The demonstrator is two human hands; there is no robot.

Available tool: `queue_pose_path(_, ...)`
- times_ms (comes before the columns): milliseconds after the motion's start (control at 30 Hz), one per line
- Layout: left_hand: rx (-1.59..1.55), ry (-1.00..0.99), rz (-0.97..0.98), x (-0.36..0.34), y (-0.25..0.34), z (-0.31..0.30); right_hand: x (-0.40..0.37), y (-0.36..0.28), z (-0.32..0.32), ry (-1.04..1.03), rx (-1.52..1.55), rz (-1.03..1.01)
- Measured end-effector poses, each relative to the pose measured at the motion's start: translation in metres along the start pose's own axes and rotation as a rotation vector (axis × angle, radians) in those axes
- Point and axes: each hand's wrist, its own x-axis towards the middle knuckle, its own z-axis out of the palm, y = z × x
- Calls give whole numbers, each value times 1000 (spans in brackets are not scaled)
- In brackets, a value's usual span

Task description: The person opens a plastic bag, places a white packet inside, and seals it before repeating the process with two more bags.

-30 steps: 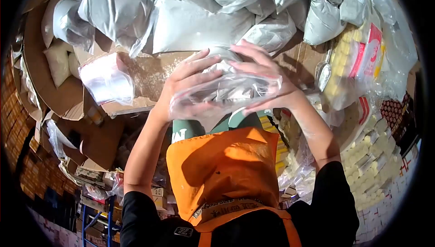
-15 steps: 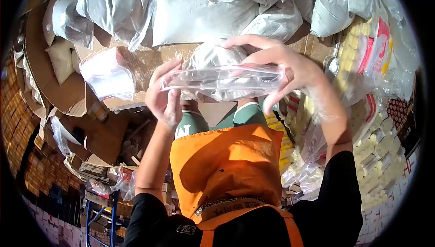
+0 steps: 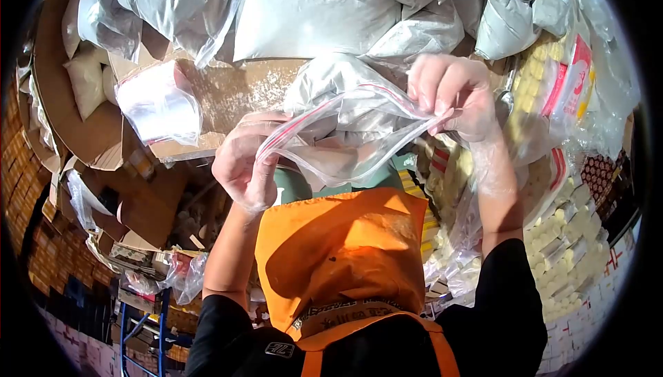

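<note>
A clear zip-lock bag (image 3: 359, 163) with a red line along its rim stretches between my hands, its mouth spread apart. My left hand (image 3: 243, 163) pinches the bag's left end, thumb below and fingers above. At the right end, my right hand (image 3: 459, 93) has its fingers and thumb closed on the rim's corner. Just behind the zip-lock bag sits a plastic bag of grey powder (image 3: 324, 80) on powder-dusted cardboard; its lower part shows through the clear plastic.
Filled grey bags (image 3: 311, 17) are heaped along the far side. A stack of clear plastic bags (image 3: 159, 104) lies on the cardboard (image 3: 242, 90) to the left. An open carton (image 3: 103, 135) stands further left. Pale yellow packed goods (image 3: 573, 252) fill the right side.
The zip-lock bag's mouth has spread wide, where it was a narrow band before. My right hand has changed from spread fingers to a pinch on the bag's corner.
</note>
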Motion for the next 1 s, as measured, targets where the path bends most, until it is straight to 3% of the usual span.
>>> queue_pose_path(200,-151,-125,-138,0,18,-3,-27,-13,17,344,128,-1)
queue_pose_path(367,-160,-200,-77,-2,48,-4,-48,-41,44,415,51,-1)
queue_pose_path(400,-213,-217,-50,-1,51,-6,-50,-42,42,348,3,-101)
queue_pose_path(467,-253,-214,11,2,48,-11,-52,-42,46,431,36,-148)
queue_pose_path(600,-177,-154,-148,9,8,1,-49,5,26,589,25,-11)
queue_pose_path(733,-435,-152,-144,11,-19,11,-45,31,9,533,183,-33)
queue_pose_path(767,-444,-183,-181,12,-23,10,-39,37,6,405,17,-55)
queue_pose_path(833,-254,-407,-93,31,-32,12,-22,27,13,223,-339,-9)
queue_pose_path(867,10,-567,-46,41,-27,11,-16,24,13,119,-535,25)
queue_pose_path(933,230,-558,37,45,-20,34,-4,24,11,62,-672,-16)
queue_pose_path(1000,254,-600,97,44,-34,29,-4,21,10,2,-800,-42)
